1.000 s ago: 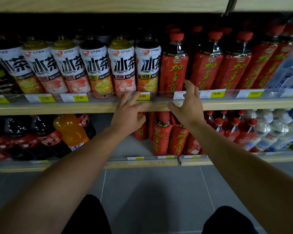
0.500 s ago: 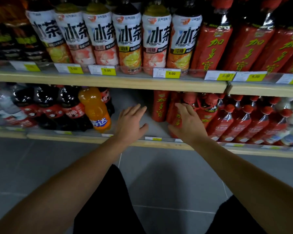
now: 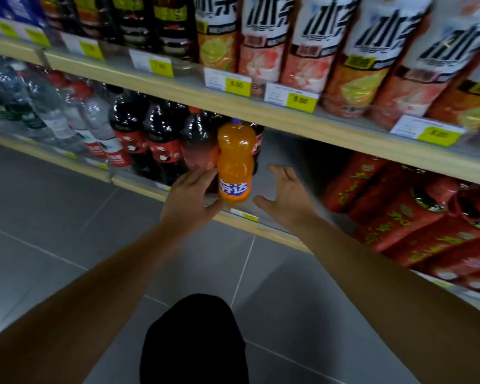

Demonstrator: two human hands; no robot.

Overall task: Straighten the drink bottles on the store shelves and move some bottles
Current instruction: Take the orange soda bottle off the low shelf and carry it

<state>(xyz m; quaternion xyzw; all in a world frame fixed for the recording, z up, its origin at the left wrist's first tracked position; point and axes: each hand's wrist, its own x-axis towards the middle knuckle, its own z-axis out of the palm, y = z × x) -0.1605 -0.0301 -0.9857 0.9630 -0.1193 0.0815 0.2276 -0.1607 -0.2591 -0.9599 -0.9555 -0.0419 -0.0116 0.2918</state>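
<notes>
An orange soda bottle (image 3: 235, 162) with a blue label stands upright on the lower shelf (image 3: 139, 184), at the right end of a row of dark cola bottles (image 3: 161, 139). My left hand (image 3: 190, 194) is spread open just left of the orange bottle, fingers at its side and thumb near its base. To the bottle's right, my right hand (image 3: 284, 194) is open with fingers straight, a small gap away, over a bare stretch of shelf. Red tea bottles (image 3: 399, 214) fill the lower shelf further right.
The upper shelf (image 3: 261, 106) carries white-labelled iced tea bottles (image 3: 311, 42) behind yellow price tags (image 3: 299, 101). Clear water bottles (image 3: 53, 115) stand at the lower shelf's left. Grey tiled floor (image 3: 53, 217) lies below, with my dark-clothed knee (image 3: 194, 339) at the bottom.
The view has swung left and down. Both hands dropped from the upper shelf edge to the lower shelf and moved left, now flanking the orange bottle.
</notes>
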